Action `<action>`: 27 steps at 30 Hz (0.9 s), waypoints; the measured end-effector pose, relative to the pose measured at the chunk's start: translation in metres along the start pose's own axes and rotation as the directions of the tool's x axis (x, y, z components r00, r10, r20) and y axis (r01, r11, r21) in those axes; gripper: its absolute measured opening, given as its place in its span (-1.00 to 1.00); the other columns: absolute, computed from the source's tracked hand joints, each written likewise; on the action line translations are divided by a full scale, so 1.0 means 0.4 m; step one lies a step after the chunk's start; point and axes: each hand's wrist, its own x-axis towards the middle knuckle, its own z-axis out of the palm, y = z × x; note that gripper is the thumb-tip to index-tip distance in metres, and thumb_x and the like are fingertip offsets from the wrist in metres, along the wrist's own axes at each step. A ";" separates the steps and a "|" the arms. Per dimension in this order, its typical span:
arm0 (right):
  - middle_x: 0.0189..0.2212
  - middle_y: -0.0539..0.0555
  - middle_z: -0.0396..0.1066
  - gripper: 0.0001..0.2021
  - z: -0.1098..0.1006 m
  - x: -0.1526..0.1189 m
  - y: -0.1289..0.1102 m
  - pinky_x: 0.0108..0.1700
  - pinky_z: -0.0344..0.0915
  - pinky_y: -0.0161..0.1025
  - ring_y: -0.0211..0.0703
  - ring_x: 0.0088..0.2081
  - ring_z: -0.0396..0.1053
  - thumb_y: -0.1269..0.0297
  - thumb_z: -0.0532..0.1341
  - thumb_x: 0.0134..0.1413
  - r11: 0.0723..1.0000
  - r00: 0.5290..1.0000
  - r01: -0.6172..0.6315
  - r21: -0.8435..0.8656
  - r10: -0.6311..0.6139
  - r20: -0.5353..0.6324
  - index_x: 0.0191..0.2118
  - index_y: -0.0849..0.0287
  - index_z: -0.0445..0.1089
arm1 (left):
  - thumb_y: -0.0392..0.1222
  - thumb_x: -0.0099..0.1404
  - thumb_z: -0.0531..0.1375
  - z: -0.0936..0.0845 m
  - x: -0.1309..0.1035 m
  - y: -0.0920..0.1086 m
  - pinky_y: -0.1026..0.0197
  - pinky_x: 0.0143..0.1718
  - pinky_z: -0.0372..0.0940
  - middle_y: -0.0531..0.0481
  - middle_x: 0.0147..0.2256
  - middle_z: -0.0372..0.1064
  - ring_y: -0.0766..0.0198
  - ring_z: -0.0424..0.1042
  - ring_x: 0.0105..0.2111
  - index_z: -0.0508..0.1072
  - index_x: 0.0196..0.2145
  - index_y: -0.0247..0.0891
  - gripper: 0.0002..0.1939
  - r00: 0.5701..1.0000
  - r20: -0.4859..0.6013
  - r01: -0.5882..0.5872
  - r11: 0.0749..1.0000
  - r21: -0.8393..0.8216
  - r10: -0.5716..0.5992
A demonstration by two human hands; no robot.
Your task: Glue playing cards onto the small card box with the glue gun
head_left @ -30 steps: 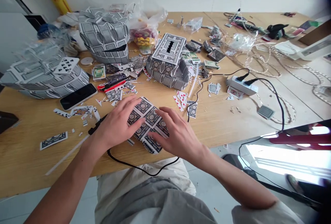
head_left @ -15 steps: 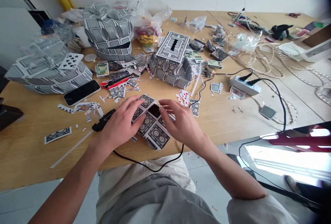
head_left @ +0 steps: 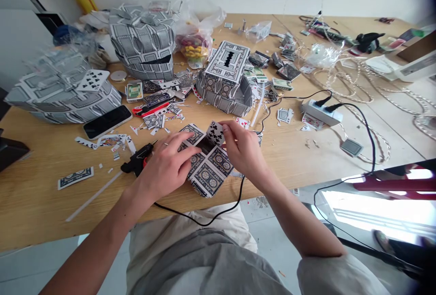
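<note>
Card (head_left: 215, 132) pinched upright in right hand (head_left: 245, 155) at far edge of panel (head_left: 207, 164); left hand (head_left: 167, 168) flat, fingers spread, pressing near-left side.

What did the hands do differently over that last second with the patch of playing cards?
The right hand rose off the card panel and now pinches one card flap, folded up to show its clubs face. The left hand still presses the panel flat. The glue gun and phone stayed put.

phone (head_left: 107, 121), power strip (head_left: 321, 112), glue gun (head_left: 139, 161)
</note>
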 end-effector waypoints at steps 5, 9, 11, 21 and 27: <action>-0.29 0.16 0.63 -0.66 -0.004 -0.005 -0.012 -0.16 0.43 -0.13 0.02 -0.26 0.60 0.18 0.03 0.56 0.995 0.999 0.053 -0.081 -0.053 0.008 0.06 0.19 0.52 | -0.38 0.44 0.14 0.010 0.022 0.023 -0.40 0.51 0.15 -0.32 0.42 0.27 -0.23 0.19 0.48 0.62 0.13 -0.24 -0.60 0.995 0.061 -0.090 0.987 0.133 0.082; -0.22 0.18 0.65 -0.67 -0.001 -0.010 -0.012 -0.10 0.42 -0.14 0.00 -0.21 0.60 0.20 0.03 0.58 0.988 0.994 0.106 -0.111 -0.107 0.001 0.08 0.18 0.52 | -0.44 0.43 0.10 0.023 0.034 0.024 -0.32 0.49 0.22 -0.30 0.35 0.35 -0.15 0.27 0.44 0.62 0.04 -0.24 -0.63 0.998 0.020 -0.056 0.996 0.074 0.055; -0.20 0.18 0.66 -0.67 0.001 -0.011 -0.012 -0.11 0.42 -0.15 -0.01 -0.20 0.60 0.20 0.03 0.58 0.988 0.994 0.110 -0.109 -0.110 -0.002 0.09 0.17 0.52 | -0.47 0.43 0.08 0.024 0.036 0.021 -0.28 0.45 0.27 -0.27 0.32 0.38 -0.10 0.31 0.41 0.59 0.00 -0.22 -0.64 0.999 -0.012 -0.032 0.999 0.011 0.032; 0.04 0.23 0.64 -0.63 0.007 -0.012 -0.010 0.08 0.50 -0.12 0.02 0.03 0.61 0.42 0.04 0.51 0.955 0.959 0.283 -0.093 -0.279 0.053 0.25 0.20 0.46 | -0.51 0.44 0.05 0.001 0.021 0.035 -0.16 0.25 0.39 -0.15 0.07 0.54 0.00 0.50 0.18 0.50 -0.17 -0.19 -0.70 0.979 -0.198 -0.071 0.992 -0.102 0.049; 0.21 0.25 0.55 -0.49 0.003 -0.009 -0.017 0.25 0.48 -0.09 0.00 0.21 0.54 0.60 0.01 0.40 0.937 0.938 0.342 -0.075 -0.336 0.082 0.31 0.22 0.44 | -0.58 0.39 0.10 -0.027 -0.024 0.046 -0.14 0.20 0.45 -0.04 -0.20 0.57 0.11 0.57 -0.08 0.46 -0.20 -0.17 -0.69 0.926 -0.345 -0.176 0.984 -0.029 0.155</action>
